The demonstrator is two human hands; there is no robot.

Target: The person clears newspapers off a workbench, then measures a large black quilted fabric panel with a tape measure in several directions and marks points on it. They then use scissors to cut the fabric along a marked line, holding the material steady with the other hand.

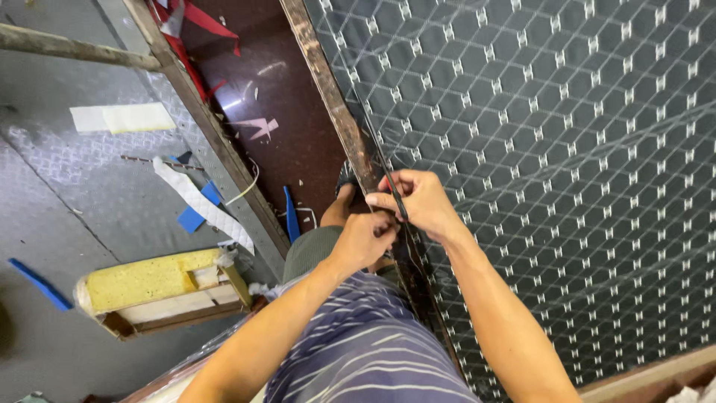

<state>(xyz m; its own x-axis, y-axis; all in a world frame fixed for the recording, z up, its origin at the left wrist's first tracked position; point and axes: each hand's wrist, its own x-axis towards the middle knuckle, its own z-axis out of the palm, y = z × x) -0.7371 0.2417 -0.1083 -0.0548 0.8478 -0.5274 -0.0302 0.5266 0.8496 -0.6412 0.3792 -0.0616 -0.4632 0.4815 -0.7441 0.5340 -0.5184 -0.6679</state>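
- The right hand (421, 200) sits near the picture's centre, fingers curled shut in a pinch on the dark edge strip (397, 200) of the quilted fabric, with the thumb on top and the knuckles turned toward 12 o'clock.
- Its forearm runs straight down toward 5 o'clock, bare and extended.
- The left hand (365, 237) lies just at 7 o'clock of the right one, touching it, closed into a loose fist against the same fabric edge; what its fingertips grip is hidden from view.
- The left forearm comes up from 7 o'clock, bent across a blue-and-white striped shirt (365, 351).
- The edge strip lies along the worn wooden frame rail (328, 97), which slants from 12 o'clock down to the hands.
- The quilted fabric (567, 172), dark with a pale hexagon stitch pattern, fills everything from 1 to 5 o'clock.
- At 9 o'clock of the hands, on the grey floor (67, 224), stands a small wooden frame padded with yellow foam (149, 280).
- Further toward 10 o'clock lie a white patterned strip (198, 203), blue scraps (192, 218) and a pale foam sheet (123, 118).
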